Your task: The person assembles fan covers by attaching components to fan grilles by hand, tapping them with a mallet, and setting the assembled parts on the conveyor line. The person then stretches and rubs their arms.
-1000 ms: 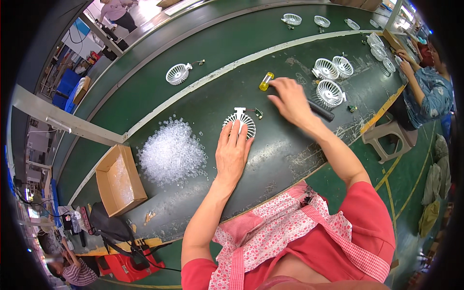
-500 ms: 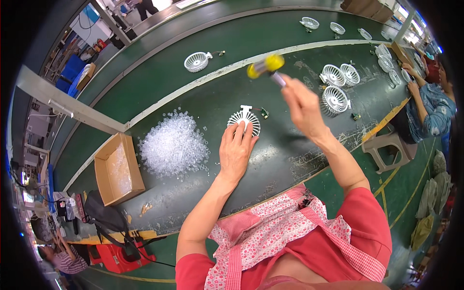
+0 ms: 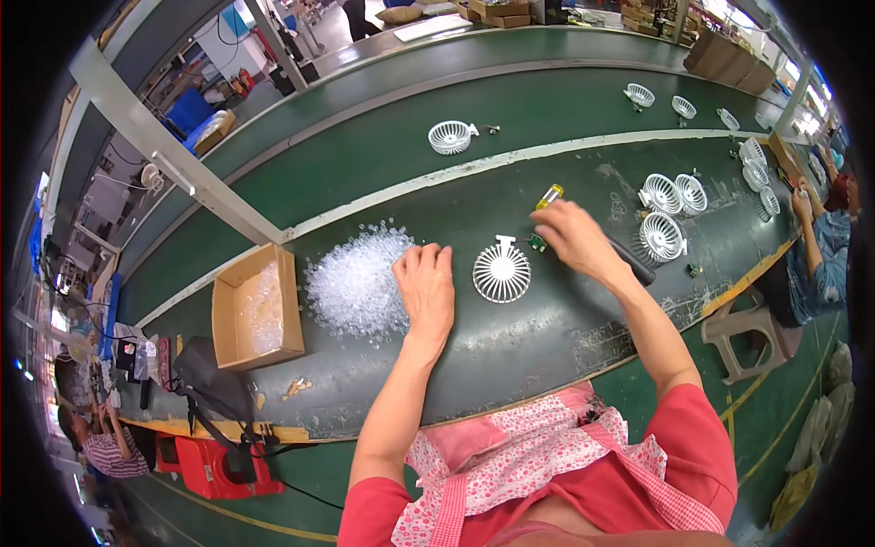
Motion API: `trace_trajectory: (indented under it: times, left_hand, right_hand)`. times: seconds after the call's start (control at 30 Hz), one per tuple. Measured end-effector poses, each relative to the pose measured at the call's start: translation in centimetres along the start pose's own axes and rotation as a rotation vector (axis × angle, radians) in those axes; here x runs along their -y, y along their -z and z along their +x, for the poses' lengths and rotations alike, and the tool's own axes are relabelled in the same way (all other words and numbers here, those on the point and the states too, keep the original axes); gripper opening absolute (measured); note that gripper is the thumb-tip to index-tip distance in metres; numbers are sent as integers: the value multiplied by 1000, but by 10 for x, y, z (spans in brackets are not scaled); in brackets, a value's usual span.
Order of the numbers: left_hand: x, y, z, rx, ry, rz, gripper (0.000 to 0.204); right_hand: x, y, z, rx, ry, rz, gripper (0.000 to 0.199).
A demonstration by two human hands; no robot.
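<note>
My left hand (image 3: 427, 287) rests at the right edge of a heap of small clear plastic pieces (image 3: 355, 278). Its fingers are bent but apart, their tips partly hidden. Just right of it a round white slotted fan cover (image 3: 501, 273) lies face down on the dark table, untouched. Over the table to its right is my right hand (image 3: 579, 242), fingers loosely apart near a small green circuit board (image 3: 537, 242). A hammer with a yellow head (image 3: 550, 196) lies beneath this hand, its dark handle (image 3: 635, 263) showing beyond the wrist; the hand hides the middle.
An open cardboard box (image 3: 290, 314) stands left of the heap. Several white fan covers (image 3: 661, 235) sit at the right. Another fan cover (image 3: 450, 137) is on the green belt (image 3: 365, 150) behind. At far right a co-worker (image 3: 811, 264) sits by a stool (image 3: 743, 342).
My left hand has left the fan cover and moved left to the clear pieces. My right hand has come down with the hammer, which was raised; its fingers have loosened. The view has shifted.
</note>
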State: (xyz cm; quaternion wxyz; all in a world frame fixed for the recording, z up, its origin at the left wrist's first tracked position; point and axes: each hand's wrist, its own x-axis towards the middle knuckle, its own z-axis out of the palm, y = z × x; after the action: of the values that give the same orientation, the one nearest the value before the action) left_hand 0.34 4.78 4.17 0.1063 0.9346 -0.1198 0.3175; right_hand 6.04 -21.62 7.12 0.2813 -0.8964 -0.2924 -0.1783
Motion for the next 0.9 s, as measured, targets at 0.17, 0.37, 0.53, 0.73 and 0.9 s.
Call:
trace_trajectory:
  times: [0.17,0.37,0.53,0.73,0.9]
  left_hand:
    - [16,-7,-3,33,26,82,10]
    - [19,-7,1,68,70,84,5]
    - [18,-12,3,33,15,9,9]
    - [14,-15,8,-5,5,-37,11]
    - [15,-15,8,-16,9,-19,11]
  right_hand:
    - [0,-28,9,268,-40,189,20]
    - [4,-44,0,175,-122,243,13]
    - [4,-49,-4,94,-94,226,13]
    - [2,-52,-5,74,-94,207,12]
    - [5,-52,-6,47,-102,208,11]
